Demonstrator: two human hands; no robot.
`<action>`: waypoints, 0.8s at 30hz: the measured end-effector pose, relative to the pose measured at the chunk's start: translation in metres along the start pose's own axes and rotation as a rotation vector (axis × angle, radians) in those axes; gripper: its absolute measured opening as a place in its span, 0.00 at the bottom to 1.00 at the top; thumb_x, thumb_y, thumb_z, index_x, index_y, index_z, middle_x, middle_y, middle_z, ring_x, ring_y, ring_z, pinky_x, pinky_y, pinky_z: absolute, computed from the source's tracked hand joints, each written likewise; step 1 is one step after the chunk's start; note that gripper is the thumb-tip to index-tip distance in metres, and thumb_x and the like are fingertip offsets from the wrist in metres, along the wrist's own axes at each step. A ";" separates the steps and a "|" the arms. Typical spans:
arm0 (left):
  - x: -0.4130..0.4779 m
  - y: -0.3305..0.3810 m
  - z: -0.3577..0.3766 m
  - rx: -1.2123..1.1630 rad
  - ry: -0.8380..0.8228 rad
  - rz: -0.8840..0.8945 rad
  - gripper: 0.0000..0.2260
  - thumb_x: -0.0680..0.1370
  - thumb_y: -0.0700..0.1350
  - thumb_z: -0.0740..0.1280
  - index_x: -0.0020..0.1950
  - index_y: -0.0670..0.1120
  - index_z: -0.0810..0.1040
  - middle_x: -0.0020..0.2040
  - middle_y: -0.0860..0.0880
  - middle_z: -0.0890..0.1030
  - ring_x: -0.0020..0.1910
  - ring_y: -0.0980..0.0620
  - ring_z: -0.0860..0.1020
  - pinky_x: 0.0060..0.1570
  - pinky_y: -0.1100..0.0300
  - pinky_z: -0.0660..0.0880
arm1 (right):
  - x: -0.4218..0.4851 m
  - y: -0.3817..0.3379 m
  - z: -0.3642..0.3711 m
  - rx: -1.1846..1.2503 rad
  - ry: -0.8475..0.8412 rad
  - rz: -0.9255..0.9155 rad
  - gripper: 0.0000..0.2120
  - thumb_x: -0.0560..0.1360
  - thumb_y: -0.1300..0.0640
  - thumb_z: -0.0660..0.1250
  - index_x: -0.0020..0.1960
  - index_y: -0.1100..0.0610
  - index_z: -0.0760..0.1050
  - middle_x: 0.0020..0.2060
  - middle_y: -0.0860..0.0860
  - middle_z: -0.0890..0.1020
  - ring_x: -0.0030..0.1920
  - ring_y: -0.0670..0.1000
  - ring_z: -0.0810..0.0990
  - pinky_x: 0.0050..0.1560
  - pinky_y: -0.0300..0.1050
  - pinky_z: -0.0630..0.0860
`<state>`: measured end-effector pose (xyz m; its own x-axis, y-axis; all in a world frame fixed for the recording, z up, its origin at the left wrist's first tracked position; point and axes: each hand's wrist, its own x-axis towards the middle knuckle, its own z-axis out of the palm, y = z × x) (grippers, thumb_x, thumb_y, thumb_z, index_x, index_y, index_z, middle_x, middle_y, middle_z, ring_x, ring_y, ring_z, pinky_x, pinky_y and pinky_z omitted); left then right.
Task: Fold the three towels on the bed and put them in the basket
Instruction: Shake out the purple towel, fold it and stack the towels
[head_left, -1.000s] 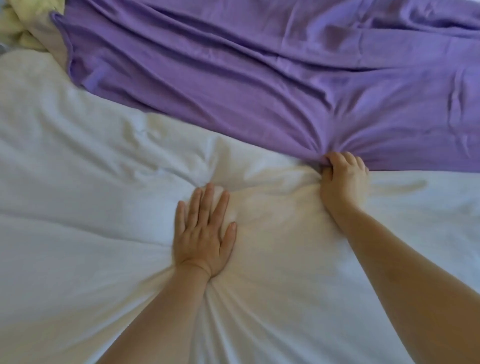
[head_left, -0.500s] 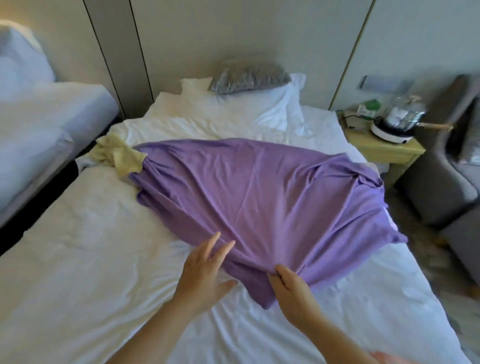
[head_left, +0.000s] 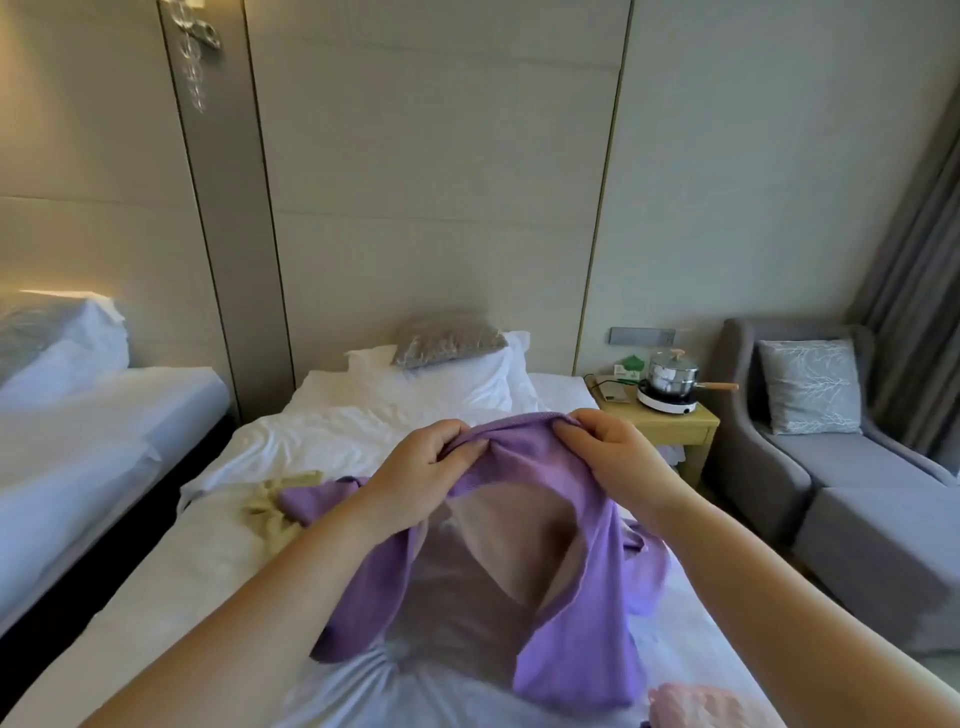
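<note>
Pinched along the top hem by left hand (head_left: 415, 478) and right hand (head_left: 608, 457), fingers curled, thumbs pressing cloth: purple towel (head_left: 582, 649). Held up over bed (head_left: 171, 597), sagging in folds between both forearms, lower end trailing on white sheet. Half a second earlier: spread low across mattress, left hand open above it, right hand at near edge; now lifted, hands close together. Just beside its left end: crumpled yellow towel (head_left: 275, 514). Near right corner, partly cut off: pink towel (head_left: 706, 706). Beyond: pillows (head_left: 441, 384), nightstand (head_left: 670, 423) bearing pot (head_left: 670, 376), grey armchair (head_left: 857, 483).
</note>
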<state>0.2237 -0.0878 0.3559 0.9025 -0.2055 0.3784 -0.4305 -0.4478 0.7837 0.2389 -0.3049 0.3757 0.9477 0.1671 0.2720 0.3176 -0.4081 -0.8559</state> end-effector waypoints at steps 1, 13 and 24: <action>-0.004 0.016 -0.005 -0.044 -0.018 0.010 0.14 0.80 0.46 0.62 0.44 0.35 0.74 0.35 0.47 0.70 0.33 0.56 0.68 0.36 0.65 0.64 | -0.006 -0.007 -0.003 -0.035 0.046 -0.024 0.14 0.78 0.52 0.63 0.42 0.63 0.76 0.34 0.54 0.77 0.36 0.48 0.72 0.36 0.36 0.68; -0.029 0.119 0.022 -0.433 0.071 -0.149 0.17 0.77 0.53 0.66 0.47 0.38 0.78 0.41 0.44 0.79 0.43 0.48 0.76 0.47 0.52 0.71 | -0.111 -0.025 -0.030 -0.492 0.301 -0.466 0.29 0.62 0.38 0.68 0.59 0.44 0.63 0.53 0.43 0.63 0.45 0.40 0.68 0.41 0.35 0.70; -0.048 0.146 0.043 0.524 -0.018 0.159 0.26 0.68 0.63 0.71 0.58 0.62 0.61 0.46 0.63 0.74 0.44 0.56 0.75 0.43 0.59 0.72 | -0.103 -0.052 -0.104 0.125 0.084 -0.089 0.10 0.78 0.56 0.62 0.43 0.48 0.79 0.38 0.52 0.82 0.42 0.55 0.80 0.47 0.52 0.79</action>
<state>0.1180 -0.1804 0.4312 0.8284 -0.3190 0.4603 -0.5043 -0.7824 0.3653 0.1279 -0.3940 0.4377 0.9172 0.1197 0.3801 0.3985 -0.2791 -0.8737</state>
